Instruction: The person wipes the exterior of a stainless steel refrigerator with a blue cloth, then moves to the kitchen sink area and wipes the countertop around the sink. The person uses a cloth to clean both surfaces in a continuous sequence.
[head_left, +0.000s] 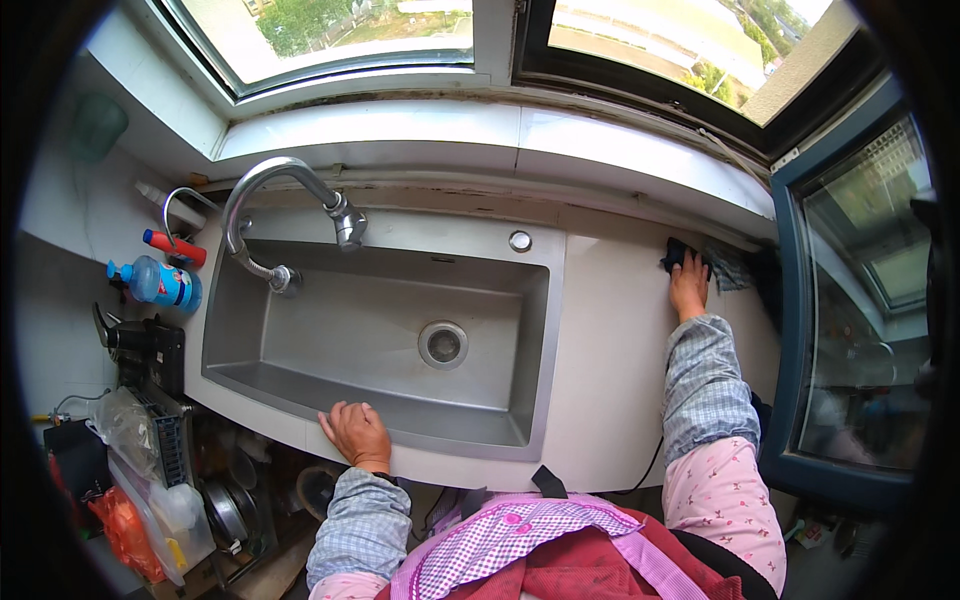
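Note:
My right hand (690, 285) presses on a dark cloth (677, 253) at the back of the light countertop (607, 337), right of the sink. A grey patterned cloth (727, 270) lies just beside it. My left hand (356, 433) rests with nothing in it on the front rim of the stainless steel sink (480, 439). Inside the sink is a round drain (442, 345); no water shows in the basin. A curved chrome faucet (281, 169) arches over the sink's back left.
Left of the sink stand a blue pump bottle (169, 283) and a red bottle (176, 247). A rack with pans (225, 514) and plastic bags is at lower left. An open window sash (787, 330) borders the counter's right side. A tiled sill (375, 135) runs behind.

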